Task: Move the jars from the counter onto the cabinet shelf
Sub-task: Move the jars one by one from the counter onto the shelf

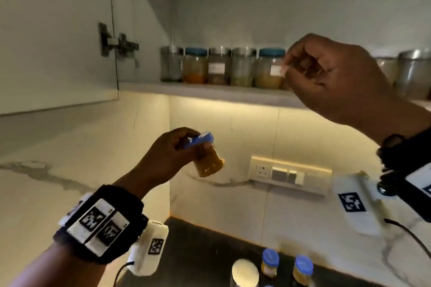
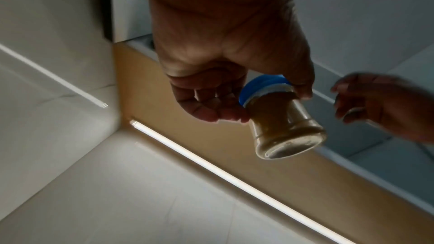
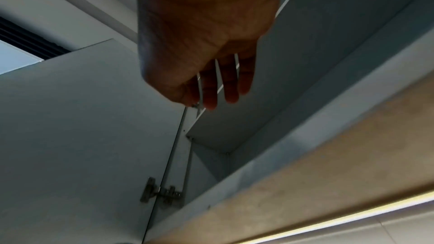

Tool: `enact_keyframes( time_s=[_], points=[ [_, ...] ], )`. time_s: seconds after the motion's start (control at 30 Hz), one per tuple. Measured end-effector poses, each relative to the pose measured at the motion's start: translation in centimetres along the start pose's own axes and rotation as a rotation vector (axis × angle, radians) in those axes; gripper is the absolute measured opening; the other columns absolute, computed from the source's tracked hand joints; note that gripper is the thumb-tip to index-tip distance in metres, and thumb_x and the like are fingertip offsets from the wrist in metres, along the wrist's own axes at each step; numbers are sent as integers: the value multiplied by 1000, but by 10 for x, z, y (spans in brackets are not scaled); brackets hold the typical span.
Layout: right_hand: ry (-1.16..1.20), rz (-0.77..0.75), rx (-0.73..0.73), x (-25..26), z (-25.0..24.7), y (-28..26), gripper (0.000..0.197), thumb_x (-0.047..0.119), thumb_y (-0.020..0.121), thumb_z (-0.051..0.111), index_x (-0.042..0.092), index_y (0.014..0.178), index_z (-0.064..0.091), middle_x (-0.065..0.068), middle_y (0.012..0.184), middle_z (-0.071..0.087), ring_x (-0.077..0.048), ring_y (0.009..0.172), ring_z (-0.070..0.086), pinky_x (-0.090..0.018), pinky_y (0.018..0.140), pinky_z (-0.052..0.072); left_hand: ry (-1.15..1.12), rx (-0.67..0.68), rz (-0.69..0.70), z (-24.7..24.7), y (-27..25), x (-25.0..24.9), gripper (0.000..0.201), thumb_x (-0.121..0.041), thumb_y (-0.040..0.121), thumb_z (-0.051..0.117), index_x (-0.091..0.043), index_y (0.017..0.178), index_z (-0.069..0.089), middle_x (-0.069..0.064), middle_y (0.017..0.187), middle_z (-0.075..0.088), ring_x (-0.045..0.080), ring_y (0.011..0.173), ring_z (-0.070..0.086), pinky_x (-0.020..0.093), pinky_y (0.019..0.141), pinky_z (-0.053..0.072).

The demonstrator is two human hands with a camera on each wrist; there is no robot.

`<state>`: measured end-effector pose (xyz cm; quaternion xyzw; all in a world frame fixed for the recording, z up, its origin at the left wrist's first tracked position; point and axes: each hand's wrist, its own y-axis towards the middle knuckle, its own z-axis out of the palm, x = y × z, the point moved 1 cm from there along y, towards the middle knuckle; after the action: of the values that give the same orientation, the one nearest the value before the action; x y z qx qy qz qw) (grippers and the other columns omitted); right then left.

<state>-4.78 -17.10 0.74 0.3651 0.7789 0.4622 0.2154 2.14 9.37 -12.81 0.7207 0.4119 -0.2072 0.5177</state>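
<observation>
Left hand (image 1: pixel 163 156) held small jar (image 1: pixel 208 158) by its top, fingers curled round blue lid (image 1: pixel 199 139). Jar tilted, up in air, below cabinet shelf (image 1: pixel 210 91), well above table (image 1: pixel 198 251). Jar clear, full of yellow-brown stuff. Right hand (image 1: pixel 331 72) up near shelf, fingers loose, holding nothing. Row of jars (image 1: pixel 219 66) stood far back on shelf. Two small blue-lid jars (image 1: pixel 286 265) stood on dark table, near right.

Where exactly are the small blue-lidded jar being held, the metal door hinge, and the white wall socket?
Small blue-lidded jar (image 1: pixel 210 161): head view, on its glass body.
Metal door hinge (image 1: pixel 117 42): head view, on its middle.
White wall socket (image 1: pixel 263 170): head view, on its faceplate.
</observation>
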Motion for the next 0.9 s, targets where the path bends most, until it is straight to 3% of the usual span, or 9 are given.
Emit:
enact_keyframes(
  time_s=[0.07,0.13,0.3,0.4,0.47,0.57,0.73,0.83,0.9],
  points=[
    [-38,55,70,-6,-24,16,11,36,87,59,27,93,63,15,76,61,-7,68,58,-25,61,47,-106,-35,70,-17,13,-37,52,-59,57,69,-22,93,68,3,85,68,20,75,61,28,63,50],
    [-91,98,136,-12,-47,28,14,42,84,57,30,88,64,17,75,61,-2,67,55,-23,59,42,-162,-41,135,-34,22,-73,48,-55,60,64,-21,94,67,-4,82,71,11,73,63,20,62,52],
    [-205,147,351,-22,-92,48,14,52,77,59,40,79,66,17,72,65,-1,63,58,-30,65,48,-100,-44,294,-70,46,-149,49,-57,67,56,-21,99,65,-2,89,72,12,80,68,20,65,55],
    [-234,173,522,-21,-107,53,34,70,64,53,44,80,67,21,74,67,1,66,59,-33,67,50,7,-64,339,-79,67,-183,32,-52,74,58,-25,89,66,-9,75,71,5,69,65,16,61,53],
    [-252,169,575,-20,-115,57,45,76,57,46,45,81,67,17,74,67,-2,65,60,-34,69,51,81,-46,336,-79,83,-199,34,-56,73,60,-26,88,67,-7,76,70,6,68,64,18,61,51],
    [-256,180,607,-18,-126,69,45,73,59,48,39,79,69,13,71,68,-3,62,61,-31,68,51,238,38,282,-72,111,-212,51,-66,61,63,-25,91,67,1,85,70,15,74,65,26,67,52],
    [-214,262,611,-25,-149,111,46,59,55,59,23,81,72,6,72,72,-15,66,68,-28,60,51,686,404,-20,-47,163,-213,63,-66,64,68,-21,108,64,4,101,69,20,90,67,37,83,53],
    [-256,292,651,-29,-165,140,73,82,28,69,26,75,75,2,75,74,-20,65,69,-30,58,54,818,517,-158,-34,189,-206,53,-55,74,69,-23,115,60,2,107,67,19,95,66,35,88,53],
    [-281,316,651,-37,-171,156,87,84,7,68,29,74,75,1,79,74,-20,63,70,-30,58,56,831,537,-201,-24,201,-204,49,-49,77,70,-23,117,59,2,107,66,19,96,66,35,89,52]
  ],
)
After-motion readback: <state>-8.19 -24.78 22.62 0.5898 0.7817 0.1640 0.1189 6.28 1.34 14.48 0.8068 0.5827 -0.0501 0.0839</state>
